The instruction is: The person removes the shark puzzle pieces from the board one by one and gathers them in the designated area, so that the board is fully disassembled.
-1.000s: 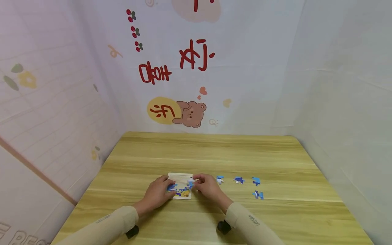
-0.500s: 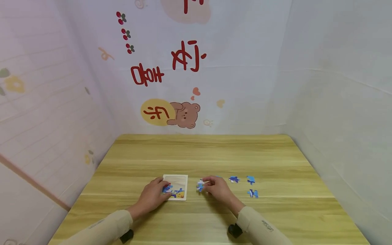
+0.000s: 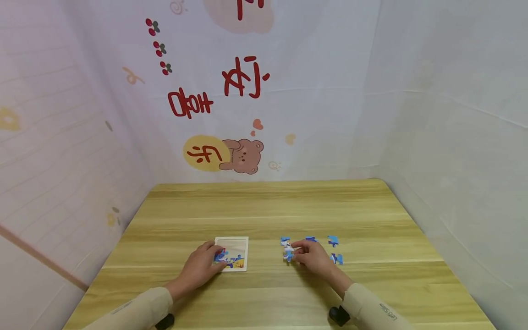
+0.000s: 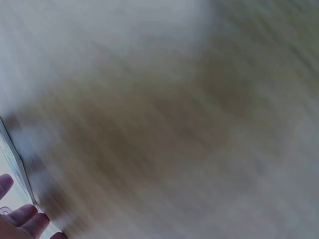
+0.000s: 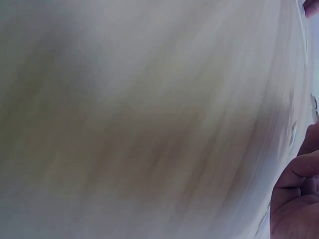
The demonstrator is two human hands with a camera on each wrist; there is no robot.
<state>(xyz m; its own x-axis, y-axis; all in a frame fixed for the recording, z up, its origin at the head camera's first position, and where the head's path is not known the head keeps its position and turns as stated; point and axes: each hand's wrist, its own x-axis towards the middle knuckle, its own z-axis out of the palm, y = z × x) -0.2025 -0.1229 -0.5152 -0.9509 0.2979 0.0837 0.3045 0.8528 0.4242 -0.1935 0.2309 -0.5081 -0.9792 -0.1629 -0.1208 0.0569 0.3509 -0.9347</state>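
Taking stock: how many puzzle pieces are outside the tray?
5: held piece in the right hand; another piece behind it; a half-hidden piece beyond that hand; farther right, a far piece and a near piece. More may be hidden.

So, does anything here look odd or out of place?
Yes: on the wall cloth behind the table, the printed bear and red Chinese characters lie on their sides, as if hung sideways. The puzzle tray shows no visible damage.

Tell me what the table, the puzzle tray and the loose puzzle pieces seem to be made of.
Table: wood or wood-look laminate, smooth; streaky yellowish grain.
Puzzle tray: perhaps thin wood or card, matte-looking; pale, plain rim.
Loose puzzle pieces: likely printed card or thin board, finish unclear; blue-and-white artwork, interlocking edges.
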